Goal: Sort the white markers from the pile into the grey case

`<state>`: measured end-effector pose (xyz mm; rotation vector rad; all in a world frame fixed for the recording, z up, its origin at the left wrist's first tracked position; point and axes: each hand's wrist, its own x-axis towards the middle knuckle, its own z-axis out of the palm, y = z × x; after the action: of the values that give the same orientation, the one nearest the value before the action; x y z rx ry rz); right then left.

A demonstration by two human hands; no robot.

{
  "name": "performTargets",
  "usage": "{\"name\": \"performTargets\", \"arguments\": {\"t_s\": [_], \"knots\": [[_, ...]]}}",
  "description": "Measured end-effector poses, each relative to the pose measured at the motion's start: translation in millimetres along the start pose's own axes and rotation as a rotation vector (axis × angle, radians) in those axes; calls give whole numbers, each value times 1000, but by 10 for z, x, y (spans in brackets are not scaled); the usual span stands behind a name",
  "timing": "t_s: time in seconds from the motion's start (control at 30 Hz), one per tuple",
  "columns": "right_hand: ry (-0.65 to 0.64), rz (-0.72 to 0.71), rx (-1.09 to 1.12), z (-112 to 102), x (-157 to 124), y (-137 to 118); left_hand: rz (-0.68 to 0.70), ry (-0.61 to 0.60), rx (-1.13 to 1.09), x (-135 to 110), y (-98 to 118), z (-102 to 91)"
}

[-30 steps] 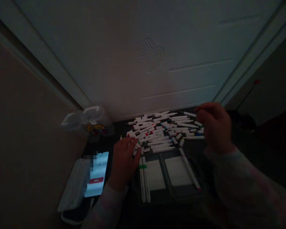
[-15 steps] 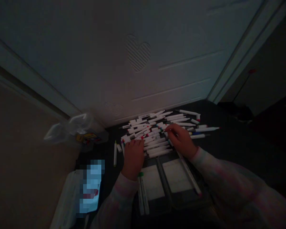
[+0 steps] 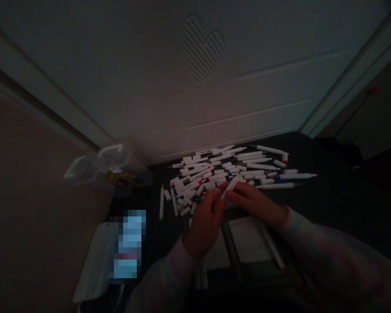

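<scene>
Close together over the near edge of the marker pile, my left hand (image 3: pixel 206 224) and my right hand (image 3: pixel 254 201) both have their fingers closed on one white marker (image 3: pixel 230 188). It is tilted, its upper end pointing away to the right. Many uncapped white markers (image 3: pixel 260 166) and loose caps (image 3: pixel 186 202) lie behind the hands. Below them is a dark two-part case (image 3: pixel 233 252) with pale panels. One marker (image 3: pixel 273 248) lies along the case's right side; two more (image 3: pixel 201 277) lie at its left, partly behind my left forearm.
A clear plastic container (image 3: pixel 127 163) with colourful pieces stands at the back left. A lit phone (image 3: pixel 129 243) lies at the left beside a pale, translucent object (image 3: pixel 93 263). The dark tabletop (image 3: pixel 332 191) meets a white panel with heart shapes (image 3: pixel 204 50).
My hands have come together, the left moving right and up from the pile. A white marker is now held between them. The camera view has shifted slightly.
</scene>
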<state>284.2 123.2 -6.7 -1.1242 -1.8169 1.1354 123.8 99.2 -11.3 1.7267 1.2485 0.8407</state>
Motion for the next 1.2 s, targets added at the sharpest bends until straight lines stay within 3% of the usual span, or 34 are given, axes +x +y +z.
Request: {"name": "performTargets", "arguments": {"t_s": [0.13,0.33,0.5,0.67,0.9,1.07,1.2], "knots": [[-94,65,226,53,-1,-2,51,-79,-12,-39,12,58],[168,230,321,59,22,40,95,-74,140,-8,-27,20],[329,249,446,52,70,157,127,-122,239,-52,-50,81],[372,271,763,80,106,142,267,-113,388,-96,-55,98],[374,280,801,90,91,99,373,-117,600,-86,-57,116],[375,278,752,91,90,141,422,77,704,-11,-98,-56],[392,273,721,93,89,143,287,226,947,101,-161,-341]]}}
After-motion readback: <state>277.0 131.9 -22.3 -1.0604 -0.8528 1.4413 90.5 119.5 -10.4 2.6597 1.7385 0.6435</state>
